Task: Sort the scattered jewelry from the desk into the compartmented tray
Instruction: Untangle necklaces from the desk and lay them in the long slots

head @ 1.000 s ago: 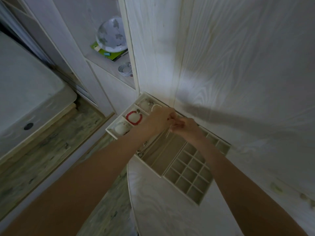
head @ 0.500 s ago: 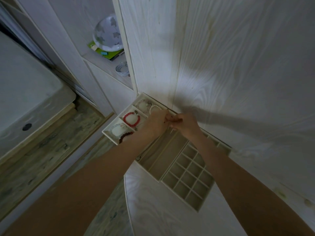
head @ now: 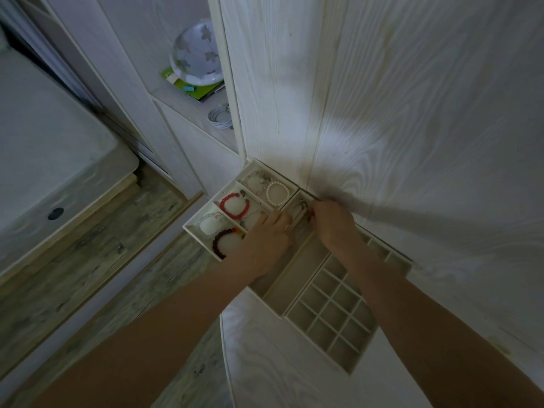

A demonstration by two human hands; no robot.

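Reaching over the far part of the tray (head: pixel 347 369), both hands meet above one long slot. The right hand (head: pixel 334 223) has its fingers curled and pinches a small thin piece of jewelry (head: pixel 303 205) at its fingertips; the piece is too small and dark to tell what it is. It sits just left of the right hand and hangs down into the far end of the long slot, close to the wall. The left hand (head: pixel 272 231) is just beside it, with fingers bent toward the same spot, but I cannot tell if it holds anything. The tray lies on the white desk (head: pixel 265 363), pushed into the corner, and its long side runs slantwise from near right to far left. The near part has many little square boxes, and they look bare. The far left part has bigger boxes. A red bracelet (head: pixel 234 205) lies in one, a white pearl bracelet (head: pixel 277 193) in the box behind it, and a dark red bracelet (head: pixel 223 241) in the box nearest the edge, next to a pale bracelet (head: pixel 209 225). Each bracelet lies flat in a ring.
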